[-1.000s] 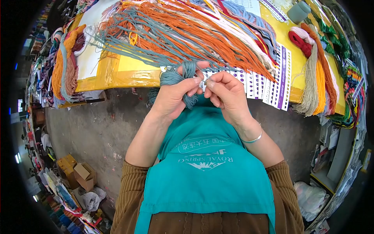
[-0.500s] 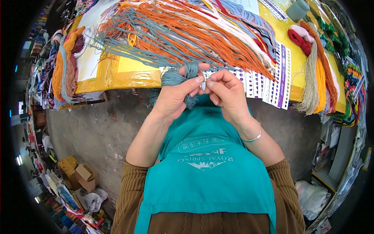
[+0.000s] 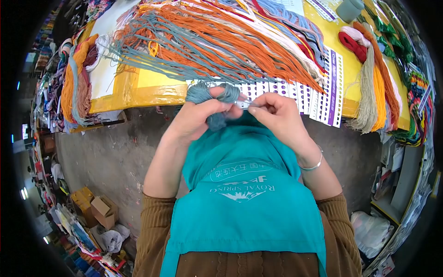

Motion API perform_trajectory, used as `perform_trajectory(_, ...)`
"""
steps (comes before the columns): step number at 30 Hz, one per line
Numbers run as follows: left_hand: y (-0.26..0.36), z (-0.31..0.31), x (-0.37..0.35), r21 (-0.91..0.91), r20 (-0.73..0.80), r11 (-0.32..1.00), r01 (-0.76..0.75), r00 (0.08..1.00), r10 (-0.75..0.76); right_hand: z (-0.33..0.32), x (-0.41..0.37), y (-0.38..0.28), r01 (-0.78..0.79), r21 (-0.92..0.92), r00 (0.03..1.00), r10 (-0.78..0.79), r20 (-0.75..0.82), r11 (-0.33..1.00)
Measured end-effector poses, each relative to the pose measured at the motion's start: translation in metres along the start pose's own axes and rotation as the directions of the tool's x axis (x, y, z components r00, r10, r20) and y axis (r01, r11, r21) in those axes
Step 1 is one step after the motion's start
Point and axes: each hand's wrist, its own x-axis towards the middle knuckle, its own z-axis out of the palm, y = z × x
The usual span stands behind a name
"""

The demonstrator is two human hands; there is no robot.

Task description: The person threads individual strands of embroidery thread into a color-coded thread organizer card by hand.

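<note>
A grey-blue yarn skein (image 3: 200,93) is held in my left hand (image 3: 203,115), looped over its fingers, with part hanging below. My right hand (image 3: 277,114) pinches a thin strand that runs toward the skein; a small pale bit shows between the hands, too small to name. Both hands are at the table's front edge, a short gap apart. Just beyond them lie long grey-blue threads (image 3: 184,72) and orange threads (image 3: 258,51), above white punched cards (image 3: 332,87).
The yellow-covered table (image 3: 147,85) spans the top. Hanks of coloured yarn (image 3: 79,78) hang at its left, beige yarn (image 3: 368,92) and orange yarn at its right. A grey-green container (image 3: 350,10) stands at the back. Cardboard boxes (image 3: 104,210) and a plastic bag (image 3: 370,233) are on the floor.
My hands have moved farther apart, the left one to the left and the right one to the right. The skein has shifted left with my left hand, and its lower part is blurred.
</note>
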Motion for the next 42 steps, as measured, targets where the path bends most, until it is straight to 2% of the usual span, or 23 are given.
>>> perform_trajectory(2,0.006,-0.009,-0.006,0.118,0.109,0.989,0.092,0.989,-0.105,-0.011,-0.010,-0.002,0.138,-0.185,0.990,-0.142,-0.012,0.973)
perform_trajectory(4,0.004,-0.030,-0.016,-0.133,0.301,0.976,0.173,0.945,-0.126,-0.027,-0.021,-0.009,0.150,-0.245,0.989,-0.148,0.029,0.958)
perform_trajectory(6,0.013,-0.044,-0.028,-0.380,0.388,0.886,0.266,0.915,-0.109,-0.032,-0.028,0.007,0.274,0.246,0.962,-0.262,-0.083,0.930)
perform_trajectory(7,0.013,-0.049,-0.037,-0.704,0.331,0.669,0.238,0.944,0.012,-0.035,-0.032,0.014,0.333,0.469,0.943,-0.292,-0.159,0.818)
perform_trajectory(8,0.014,-0.061,-0.039,-0.797,0.408,0.565,0.214,0.881,0.242,-0.045,-0.037,0.011,0.244,0.748,0.969,-0.186,-0.162,0.617)
perform_trajectory(9,0.019,-0.066,-0.044,-0.834,0.317,0.549,0.050,0.858,0.404,-0.054,-0.043,0.009,0.230,0.903,0.971,-0.147,-0.188,0.364)
perform_trajectory(11,0.045,-0.068,-0.069,-0.911,-0.026,0.359,-0.205,0.895,0.445,-0.085,-0.059,0.019,0.245,0.954,0.959,-0.186,-0.213,0.171)
perform_trajectory(13,0.065,-0.095,-0.095,-0.866,-0.231,0.299,-0.401,0.850,0.474,-0.133,-0.079,0.029,0.310,0.923,0.941,-0.214,-0.263,0.226)
perform_trajectory(16,0.078,-0.200,-0.162,-0.654,-0.477,0.383,-0.653,0.748,0.461,-0.226,-0.129,0.055,0.536,0.599,0.756,-0.022,-0.654,0.595)
perform_trajectory(18,0.092,-0.245,-0.202,-0.161,-0.877,0.463,-0.871,0.342,0.338,-0.306,-0.176,0.075,0.489,0.348,0.489,0.079,-0.869,0.800)
perform_trajectory(19,0.094,-0.302,-0.243,-0.332,-0.761,0.383,-0.862,0.484,0.431,-0.347,-0.202,0.081,0.411,0.241,0.317,0.110,-0.942,0.879)
perform_trajectory(21,0.093,-0.328,-0.272,-0.452,-0.641,0.283,-0.846,0.529,0.556,-0.412,-0.245,0.085,0.203,-0.061,-0.090,-0.044,-0.995,0.977)
perform_trajectory(23,0.108,-0.277,-0.266,-0.351,-0.689,0.213,-0.912,0.406,0.601,-0.437,-0.272,0.066,0.146,-0.274,-0.114,-0.259,-0.959,0.950)
perform_trajectory(24,0.110,-0.269,-0.261,-0.385,-0.643,0.218,-0.897,0.430,0.633,-0.443,-0.273,0.053,0.166,-0.316,-0.065,-0.309,-0.949,0.934)
perform_trajectory(26,0.107,-0.207,-0.216,-0.532,-0.446,0.287,-0.797,0.552,0.705,-0.435,-0.253,0.033,0.357,-0.391,0.263,-0.493,-0.829,0.848)
perform_trajectory(27,0.101,-0.171,-0.185,-0.594,-0.335,0.328,-0.734,0.597,0.729,-0.413,-0.225,0.018,0.099,-0.682,0.291,-0.677,-0.676,0.724)
perform_trajectory(29,0.081,-0.113,-0.130,-0.752,-0.212,0.321,-0.575,0.673,0.709,-0.361,-0.158,-0.002,-0.092,-0.894,0.428,-0.794,-0.432,0.438)
perform_trajectory(31,0.062,-0.053,-0.083,-0.854,-0.105,0.336,-0.397,0.763,0.637,-0.307,-0.103,-0.012,0.092,-0.728,0.560,-0.640,-0.526,0.679)
perform_trajectory(32,0.048,-0.037,-0.064,-0.881,-0.049,0.343,-0.327,0.783,0.620,-0.277,-0.080,-0.019,0.176,-0.454,0.663,-0.447,-0.601,0.873)
perform_trajectory(35,0.011,0.006,-0.010,-0.855,0.139,0.497,-0.148,0.857,0.496,-0.206,-0.039,-0.037,0.292,-0.387,0.907,-0.381,-0.179,0.875)
perform_trajectory(37,-0.005,0.030,0.014,-0.693,0.145,0.716,-0.087,0.956,0.256,-0.165,-0.018,-0.031,0.343,-0.182,0.938,-0.347,0.010,0.922)
perform_trajectory(39,-0.011,0.060,0.036,-0.335,0.054,0.941,-0.046,0.996,0.068,-0.138,-0.013,-0.033,0.317,-0.140,0.942,-0.294,0.158,0.938)
perform_trajectory(42,-0.019,0.097,0.057,-0.109,0.002,0.992,-0.064,0.998,0.065,-0.119,-0.010,-0.030,0.207,-0.018,0.947,-0.196,0.255,0.978)
